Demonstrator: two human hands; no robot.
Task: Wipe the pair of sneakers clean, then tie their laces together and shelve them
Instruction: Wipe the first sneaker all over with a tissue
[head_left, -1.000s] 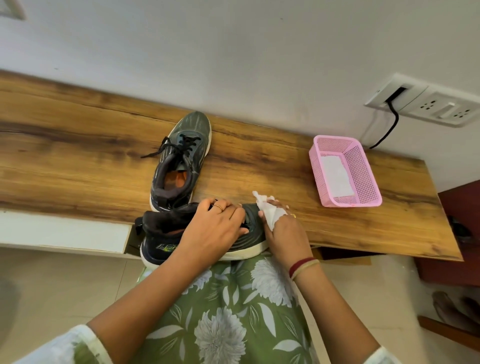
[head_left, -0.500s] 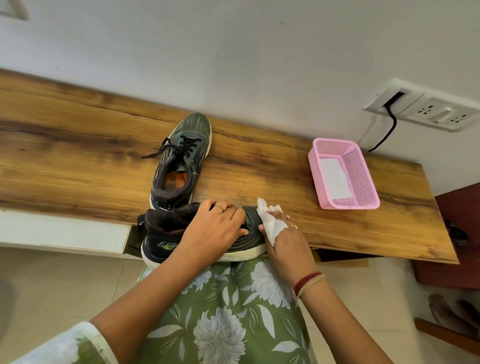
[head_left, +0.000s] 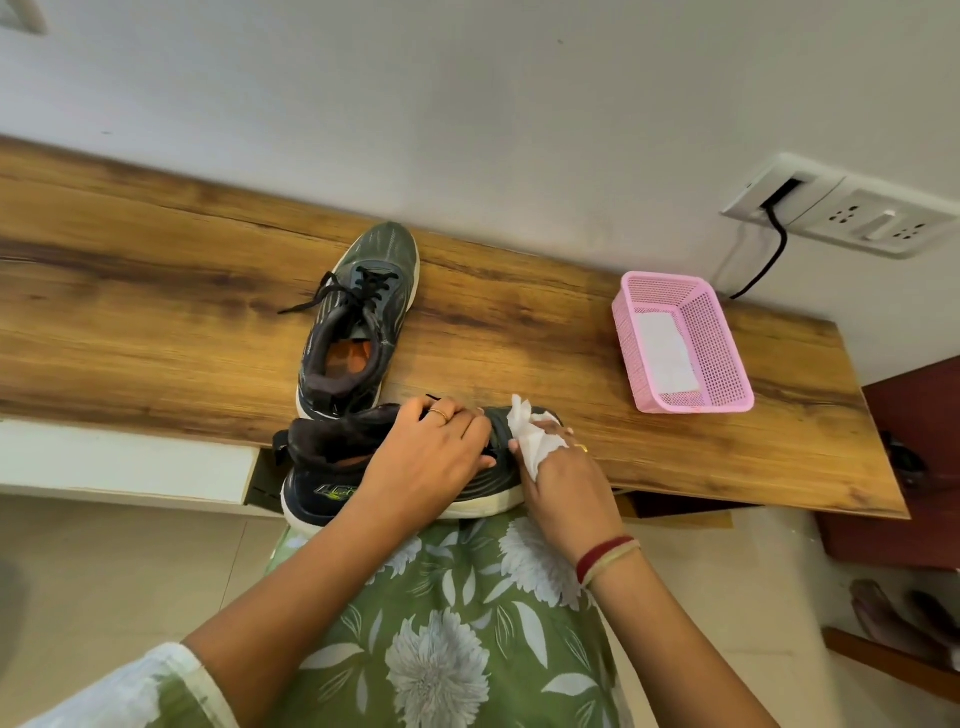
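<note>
A dark sneaker (head_left: 332, 467) with a white sole lies sideways at the front edge of the wooden shelf (head_left: 156, 322), toe to the right. My left hand (head_left: 431, 457) grips it over the laces. My right hand (head_left: 561, 467) holds a crumpled white wipe (head_left: 527, 436) against the toe of that sneaker. The second sneaker (head_left: 358, 317) stands upright just behind it, toe toward the wall, with its black laces loose to the left.
A pink mesh basket (head_left: 724, 332) with a white sheet inside sits on the shelf at the right. A wall socket panel (head_left: 852, 213) with a black cable hangs above it. More footwear (head_left: 904, 618) lies on the floor at lower right.
My right hand with the wipe has shifted slightly along the toe of the near sneaker. My left hand keeps its hold and the far sneaker has not moved.
</note>
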